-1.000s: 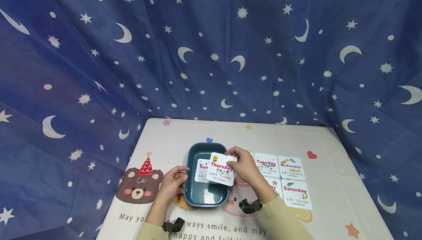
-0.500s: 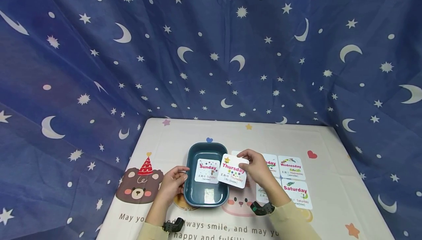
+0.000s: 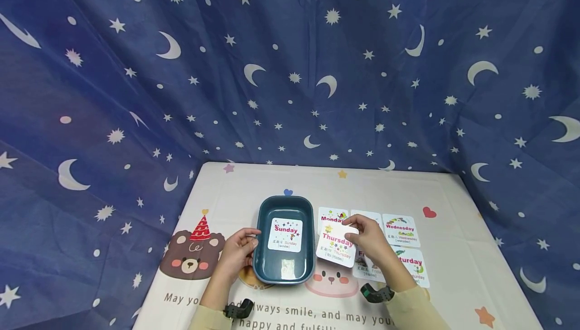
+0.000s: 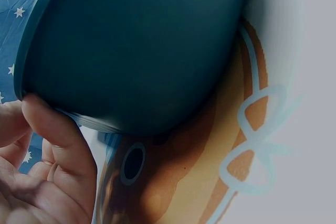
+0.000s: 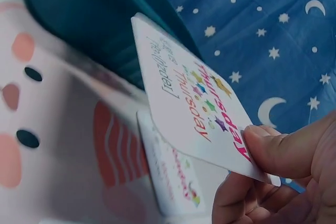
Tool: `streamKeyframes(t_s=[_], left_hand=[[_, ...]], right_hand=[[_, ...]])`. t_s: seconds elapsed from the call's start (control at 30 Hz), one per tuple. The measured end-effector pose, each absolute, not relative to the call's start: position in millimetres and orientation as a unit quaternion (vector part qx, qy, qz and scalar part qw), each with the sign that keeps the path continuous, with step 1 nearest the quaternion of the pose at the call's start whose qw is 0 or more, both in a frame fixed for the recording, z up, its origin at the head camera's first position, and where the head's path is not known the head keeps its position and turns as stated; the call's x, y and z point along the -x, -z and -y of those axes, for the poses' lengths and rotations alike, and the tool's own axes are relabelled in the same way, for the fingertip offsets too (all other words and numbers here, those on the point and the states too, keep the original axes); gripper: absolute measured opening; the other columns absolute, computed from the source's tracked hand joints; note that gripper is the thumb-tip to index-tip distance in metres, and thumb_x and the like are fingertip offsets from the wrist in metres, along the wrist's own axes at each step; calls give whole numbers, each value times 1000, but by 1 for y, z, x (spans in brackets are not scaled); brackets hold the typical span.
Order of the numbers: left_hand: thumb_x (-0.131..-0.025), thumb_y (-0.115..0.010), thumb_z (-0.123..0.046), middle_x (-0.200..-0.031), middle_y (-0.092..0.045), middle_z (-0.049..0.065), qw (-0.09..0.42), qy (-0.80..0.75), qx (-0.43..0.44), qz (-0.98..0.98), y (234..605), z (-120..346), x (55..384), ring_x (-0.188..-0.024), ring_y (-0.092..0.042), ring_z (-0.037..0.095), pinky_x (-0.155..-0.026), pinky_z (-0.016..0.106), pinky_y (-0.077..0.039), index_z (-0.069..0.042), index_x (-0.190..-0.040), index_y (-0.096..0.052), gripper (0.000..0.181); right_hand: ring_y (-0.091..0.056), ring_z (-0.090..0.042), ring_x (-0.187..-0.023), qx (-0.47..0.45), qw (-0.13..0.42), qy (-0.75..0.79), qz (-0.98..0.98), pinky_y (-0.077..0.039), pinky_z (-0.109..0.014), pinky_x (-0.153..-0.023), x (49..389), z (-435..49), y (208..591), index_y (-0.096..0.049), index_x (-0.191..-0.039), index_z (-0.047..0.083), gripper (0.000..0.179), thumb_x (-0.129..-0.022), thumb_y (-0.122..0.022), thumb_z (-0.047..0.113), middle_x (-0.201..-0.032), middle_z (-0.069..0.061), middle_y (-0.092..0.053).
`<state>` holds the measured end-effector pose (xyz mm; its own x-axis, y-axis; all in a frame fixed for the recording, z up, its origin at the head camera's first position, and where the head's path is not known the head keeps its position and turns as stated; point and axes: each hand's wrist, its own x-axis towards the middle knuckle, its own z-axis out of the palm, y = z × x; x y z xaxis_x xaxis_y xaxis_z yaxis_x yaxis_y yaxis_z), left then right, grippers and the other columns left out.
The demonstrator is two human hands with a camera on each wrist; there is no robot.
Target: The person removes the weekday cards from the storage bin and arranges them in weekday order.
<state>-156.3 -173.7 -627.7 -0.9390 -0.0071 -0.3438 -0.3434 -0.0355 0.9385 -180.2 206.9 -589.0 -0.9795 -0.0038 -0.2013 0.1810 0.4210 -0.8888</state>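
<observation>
My right hand (image 3: 369,237) pinches the upper right corner of the Thursday card (image 3: 335,244) between thumb and fingers. In the right wrist view the Thursday card (image 5: 191,98) is tilted, above the Monday card (image 5: 173,171). From the head view it overlaps the lower part of the Monday card (image 3: 333,214). My left hand (image 3: 238,249) holds the left rim of a dark teal tray (image 3: 283,272), with a thumb at the edge in the left wrist view. Inside the tray lies the Sunday card (image 3: 285,235), face up.
Right of the Monday card lie the Wednesday card (image 3: 401,231), the Friday card (image 3: 364,268) and the Saturday card (image 3: 414,269), with another card partly hidden behind my right hand. Behind the printed tablecloth (image 3: 272,176) hangs a blue star-and-moon curtain (image 3: 290,93).
My right hand has moved the Thursday card rightward and slightly down, from over the tray to above the Monday card. The Sunday card is now fully uncovered. The left hand stays put.
</observation>
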Motion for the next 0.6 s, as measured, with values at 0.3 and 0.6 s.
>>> streamKeyframes(t_s=[0.3,0.6], left_hand=[[-104,-64,0,-91,-66,10,121,-710,128,-681,627,175,157,-65,-54,14,-50,25,-50,-1,-132,-67,29],[-104,-65,-3,-90,-67,9,114,-709,126,-685,626,173,156,-64,-54,16,-49,26,-49,-1,-131,-68,27]], right_hand=[[-53,-18,-86,-36,93,506,-857,-45,-25,-76,175,-211,604,-75,-110,9,31,-85,-77,-10,-98,-8,-65],[-54,-18,-89,-24,95,436,-895,-43,-33,-81,172,-197,613,-77,-104,18,28,-87,-80,-4,-100,-4,-67]])
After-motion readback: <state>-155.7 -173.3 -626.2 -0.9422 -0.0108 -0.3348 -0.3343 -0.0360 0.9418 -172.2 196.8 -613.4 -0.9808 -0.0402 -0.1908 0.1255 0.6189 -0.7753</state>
